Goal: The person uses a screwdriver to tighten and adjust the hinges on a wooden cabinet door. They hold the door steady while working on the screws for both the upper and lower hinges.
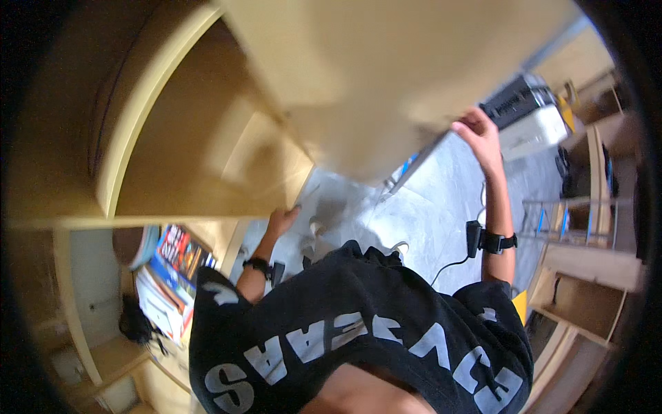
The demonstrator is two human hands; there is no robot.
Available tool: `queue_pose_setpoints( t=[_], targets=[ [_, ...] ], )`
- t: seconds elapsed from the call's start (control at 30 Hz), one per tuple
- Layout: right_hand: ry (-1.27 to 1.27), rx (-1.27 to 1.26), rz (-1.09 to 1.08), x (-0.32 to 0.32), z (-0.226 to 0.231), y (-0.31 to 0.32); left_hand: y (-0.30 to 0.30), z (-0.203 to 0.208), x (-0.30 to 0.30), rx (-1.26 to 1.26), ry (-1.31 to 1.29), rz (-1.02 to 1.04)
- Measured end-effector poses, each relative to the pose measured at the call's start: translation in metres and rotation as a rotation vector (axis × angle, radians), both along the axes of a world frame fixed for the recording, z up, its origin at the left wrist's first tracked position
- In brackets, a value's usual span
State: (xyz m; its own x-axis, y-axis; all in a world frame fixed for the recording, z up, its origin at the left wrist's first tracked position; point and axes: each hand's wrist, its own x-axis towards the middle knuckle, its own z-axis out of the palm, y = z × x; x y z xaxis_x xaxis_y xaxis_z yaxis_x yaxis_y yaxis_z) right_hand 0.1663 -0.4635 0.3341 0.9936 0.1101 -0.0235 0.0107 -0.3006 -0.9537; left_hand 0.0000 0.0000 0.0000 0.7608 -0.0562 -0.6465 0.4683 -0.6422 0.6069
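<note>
A large pale wooden cabinet door (pixel 358 76) swings out in front of me, smeared by motion. My right hand (pixel 480 132) is closed on the door's outer edge, its fingers bent over it. To the left is the open wooden cabinet (pixel 200 138), with shadow over its inner panels. My left hand (pixel 281 221) hangs by the cabinet's near lower corner with a finger stretched out and nothing seen in it. Whether it touches the wood I cannot tell. A black strap with a small device (pixel 491 242) circles my right wrist, and a similar strap (pixel 261 267) the left.
Books and papers (pixel 172 269) are stacked at the lower left, beside a black object (pixel 134 319). A black case (pixel 520 100) sits on a white box (pixel 534 131) at the far right. Wooden shelves (pixel 586 269) and a metal rack (pixel 569 221) line the right. The floor (pixel 441 200) is grey.
</note>
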Motion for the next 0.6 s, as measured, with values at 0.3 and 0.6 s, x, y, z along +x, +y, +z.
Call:
queue_pose_setpoints(
  t=[0.3, 0.6],
  targets=[
    [0.19, 0.111, -0.298, 0.001, -0.184, -0.057, 0.045, -0.026, 0.117, 0.131, 0.285, -0.1],
    [0.211, 0.248, -0.283, 0.035, -0.304, -0.082, -0.014, -0.044, 0.29, 0.16, -0.004, -0.034]
  ],
)
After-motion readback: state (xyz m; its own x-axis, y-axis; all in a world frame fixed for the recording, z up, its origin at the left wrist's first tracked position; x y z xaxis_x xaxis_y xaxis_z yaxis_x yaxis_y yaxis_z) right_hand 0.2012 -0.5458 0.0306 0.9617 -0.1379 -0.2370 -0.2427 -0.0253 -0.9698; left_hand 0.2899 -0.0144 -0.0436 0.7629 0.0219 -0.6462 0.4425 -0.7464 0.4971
